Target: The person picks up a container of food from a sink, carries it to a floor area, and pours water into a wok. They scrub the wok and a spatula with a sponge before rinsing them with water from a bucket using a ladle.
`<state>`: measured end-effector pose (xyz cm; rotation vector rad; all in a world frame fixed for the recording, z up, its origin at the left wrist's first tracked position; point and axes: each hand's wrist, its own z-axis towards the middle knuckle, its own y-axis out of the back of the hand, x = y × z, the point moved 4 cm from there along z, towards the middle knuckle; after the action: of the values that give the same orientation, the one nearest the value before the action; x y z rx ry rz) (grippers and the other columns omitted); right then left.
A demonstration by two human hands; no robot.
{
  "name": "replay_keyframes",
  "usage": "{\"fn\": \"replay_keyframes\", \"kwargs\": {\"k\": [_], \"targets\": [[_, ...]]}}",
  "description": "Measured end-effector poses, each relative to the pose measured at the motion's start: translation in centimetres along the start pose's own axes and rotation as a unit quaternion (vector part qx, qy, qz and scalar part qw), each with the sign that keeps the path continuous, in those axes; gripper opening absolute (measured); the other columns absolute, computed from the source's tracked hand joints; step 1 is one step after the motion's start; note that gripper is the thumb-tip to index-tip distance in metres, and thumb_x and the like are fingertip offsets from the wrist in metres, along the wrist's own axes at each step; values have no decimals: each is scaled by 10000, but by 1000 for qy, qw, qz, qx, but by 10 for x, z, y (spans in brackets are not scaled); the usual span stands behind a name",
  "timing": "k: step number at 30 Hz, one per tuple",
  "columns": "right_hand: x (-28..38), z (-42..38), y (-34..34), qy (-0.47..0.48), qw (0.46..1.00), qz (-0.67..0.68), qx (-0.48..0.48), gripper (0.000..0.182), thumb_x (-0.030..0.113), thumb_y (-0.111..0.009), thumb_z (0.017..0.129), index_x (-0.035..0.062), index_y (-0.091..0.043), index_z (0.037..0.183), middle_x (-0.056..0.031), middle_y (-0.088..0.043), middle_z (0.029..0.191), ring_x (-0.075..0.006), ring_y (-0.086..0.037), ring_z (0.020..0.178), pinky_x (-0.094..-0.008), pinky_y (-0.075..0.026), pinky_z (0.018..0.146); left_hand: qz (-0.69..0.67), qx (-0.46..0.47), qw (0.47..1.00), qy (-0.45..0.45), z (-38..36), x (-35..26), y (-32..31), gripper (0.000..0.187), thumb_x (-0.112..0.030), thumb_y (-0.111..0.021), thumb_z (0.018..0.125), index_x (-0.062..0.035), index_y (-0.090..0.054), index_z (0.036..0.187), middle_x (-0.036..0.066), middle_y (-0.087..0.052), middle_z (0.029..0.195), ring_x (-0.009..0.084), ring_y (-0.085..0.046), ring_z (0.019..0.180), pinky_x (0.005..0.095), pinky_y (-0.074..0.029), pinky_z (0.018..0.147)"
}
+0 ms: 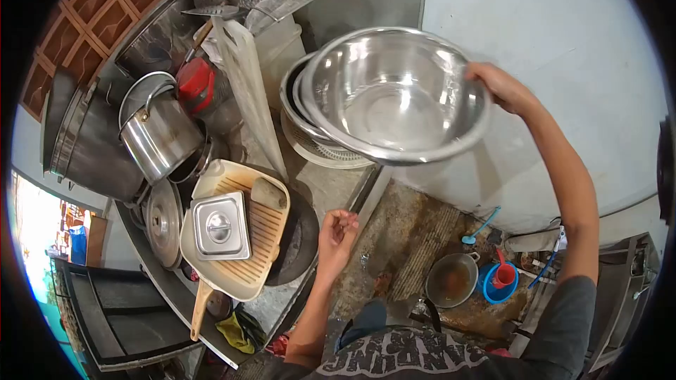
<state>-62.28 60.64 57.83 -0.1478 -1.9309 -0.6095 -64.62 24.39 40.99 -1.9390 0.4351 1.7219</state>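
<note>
A large, shiny metal basin is tilted toward me over the counter's right end. My right hand grips its right rim, fingers wrapped over the edge. Under and left of it sit more round metal bowls and a perforated colander. My left hand is raised near the counter edge, its fingers curled, touching no basin; whether anything small is in it cannot be made out. Left of that hand lies a cream grill pan holding a lidded steel container and a grey stone-like pestle.
Pots crowd the counter's left side, among them a steel pot with a handle and a round lid. On the wet floor stand a wok-like pan and a blue bucket with a red dipper. A wall rises at right.
</note>
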Motion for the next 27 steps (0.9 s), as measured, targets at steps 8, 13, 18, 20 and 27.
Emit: {"fn": "replay_keyframes", "kwargs": {"k": [8, 13, 18, 20, 27], "targets": [[-10, 110, -62, 8, 993, 53, 107, 351, 318, -449, 797, -11, -523, 896, -170, -632, 701, -219, -635, 608, -279, -499, 510, 3, 4, 997, 77, -48, 42, 14, 150, -35, -567, 877, -64, -467, 985, 10, -532, 957, 74, -524, 908, 221, -420, 818], [-37, 128, -81, 21, 990, 118, 72, 405, 369, -429, 834, -16, -525, 917, -170, -616, 746, -212, -616, 577, -261, -482, 454, 26, 10, 993, 118, -58, 54, 9, 145, -20, -563, 869, -70, -463, 962, 1, -521, 930, 80, -512, 889, 231, -414, 818], [-55, 117, -88, 44, 974, 153, 161, 817, 723, -342, 821, -42, -549, 1022, -119, -594, 740, -170, -575, 564, -262, -499, 506, 12, 46, 995, 93, -48, 64, 3, 169, 40, -535, 838, -86, -444, 905, 5, -479, 876, 88, -470, 844, 223, -397, 773], [-65, 85, -71, 7, 983, 61, 173, 1045, 828, -283, 742, -117, -506, 1129, -169, -634, 815, -160, -592, 606, -253, -484, 546, 44, 45, 996, 63, -44, 57, -7, 143, 8, -561, 852, -85, -471, 912, 8, -489, 856, 98, -476, 822, 242, -395, 770], [-269, -119, 30, 14, 956, 257, 139, 607, 550, -359, 922, 97, -456, 1315, -96, -636, 887, -84, -512, 570, -180, -360, 442, 134, 66, 969, 198, -69, 102, -23, 237, -207, -526, 932, -66, -501, 743, 24, -549, 797, 99, -516, 810, 303, -436, 878]]}}
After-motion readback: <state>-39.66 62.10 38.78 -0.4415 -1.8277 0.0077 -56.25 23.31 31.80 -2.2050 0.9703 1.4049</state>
